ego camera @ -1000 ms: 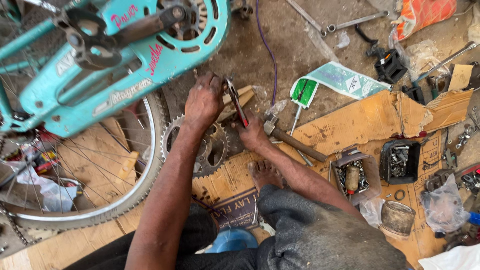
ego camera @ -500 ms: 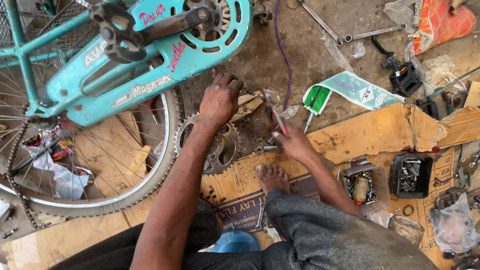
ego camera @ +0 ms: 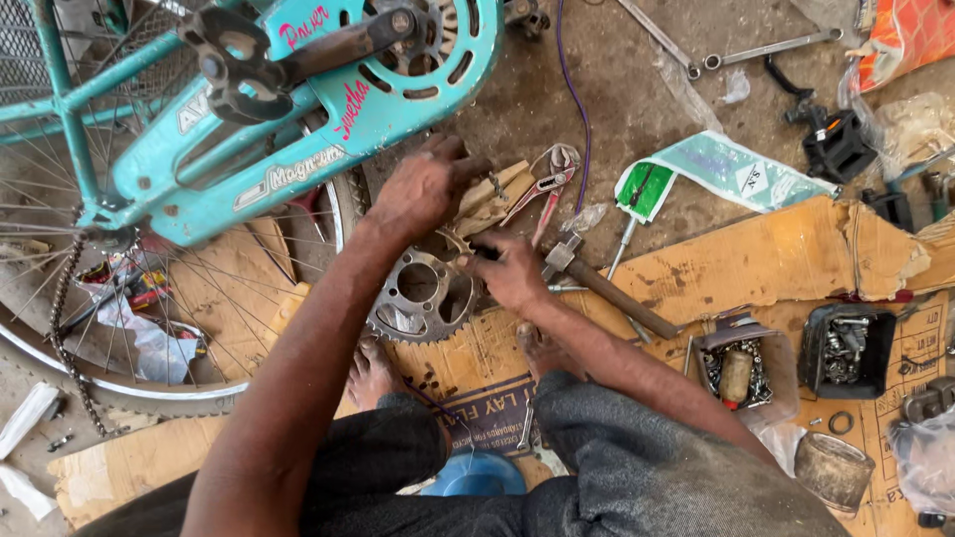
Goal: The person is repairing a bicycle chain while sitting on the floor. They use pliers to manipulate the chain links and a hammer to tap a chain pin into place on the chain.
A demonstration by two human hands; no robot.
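A toothed steel chainring (ego camera: 423, 296) lies on cardboard beside the rear wheel (ego camera: 149, 328) of a teal bicycle (ego camera: 328, 109). My left hand (ego camera: 423, 189) is curled over the chainring's upper edge, its fingertips against a scrap of cardboard (ego camera: 489, 199). My right hand (ego camera: 512, 270) pinches the chainring's right rim; whatever is between its fingers is hidden. Red-handled pliers (ego camera: 545, 184) lie on the ground just beyond my right hand. A hammer (ego camera: 607, 288) lies to its right.
My bare feet (ego camera: 373, 373) rest on the cardboard sheet (ego camera: 756, 254). To the right are open boxes of small parts (ego camera: 846, 348), a round tin (ego camera: 831, 467), a green and white packet (ego camera: 716, 169), spanners (ego camera: 766, 50) and a purple cable (ego camera: 577, 99). A loose chain (ego camera: 65, 318) hangs at the left.
My right hand held the red-handled pliers a second ago; now they lie on the ground and that hand is on the chainring. My left hand has stayed in place. The view has shifted.
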